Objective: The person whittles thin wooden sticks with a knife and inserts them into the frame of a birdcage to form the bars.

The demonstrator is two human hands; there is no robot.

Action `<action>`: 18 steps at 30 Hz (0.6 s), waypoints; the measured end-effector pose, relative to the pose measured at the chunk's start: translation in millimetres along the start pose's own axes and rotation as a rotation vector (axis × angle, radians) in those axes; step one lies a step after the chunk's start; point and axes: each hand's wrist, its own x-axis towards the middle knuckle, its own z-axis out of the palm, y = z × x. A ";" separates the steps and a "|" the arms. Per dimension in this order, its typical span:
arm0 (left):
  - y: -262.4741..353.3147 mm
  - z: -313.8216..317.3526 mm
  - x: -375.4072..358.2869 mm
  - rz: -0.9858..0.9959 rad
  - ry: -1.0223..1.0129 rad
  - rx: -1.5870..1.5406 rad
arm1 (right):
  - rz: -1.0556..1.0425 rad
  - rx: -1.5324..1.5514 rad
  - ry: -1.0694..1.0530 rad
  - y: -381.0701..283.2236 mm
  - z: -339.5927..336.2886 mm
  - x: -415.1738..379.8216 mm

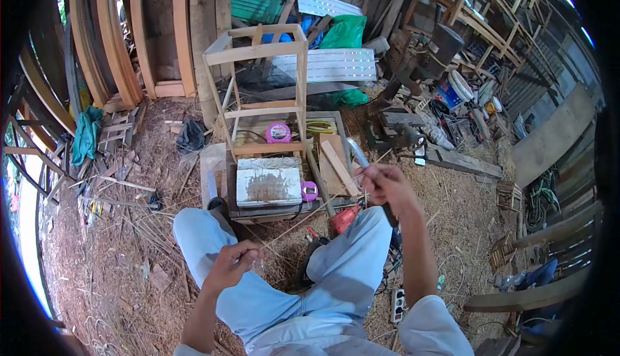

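My left hand [236,264] is closed over my left thigh, pinching one end of a thin pale strip [294,227] that slants up and right towards my other hand. My right hand [389,191], above my right knee, grips a knife [357,152] with its blade pointing up and left. Between my knees and the wooden frame [265,112] sits a worn white block [269,181] on a low bench. A pink tape measure [309,191] lies against the block's right side. Another pink tape measure [278,133] rests behind the block, by the frame's lower bar.
A second blade [212,185] with a dark handle lies left of the block. Flat wooden pieces [339,165] and a red tool [344,219] are to its right. A power strip [398,305] sits on the shavings-covered floor. Curved timbers [116,39] stand at the back left.
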 end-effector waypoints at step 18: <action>40.8 40.7 53.9 -0.043 -0.056 -0.102 | 0.014 0.242 -0.561 44.1 77.7 -12.5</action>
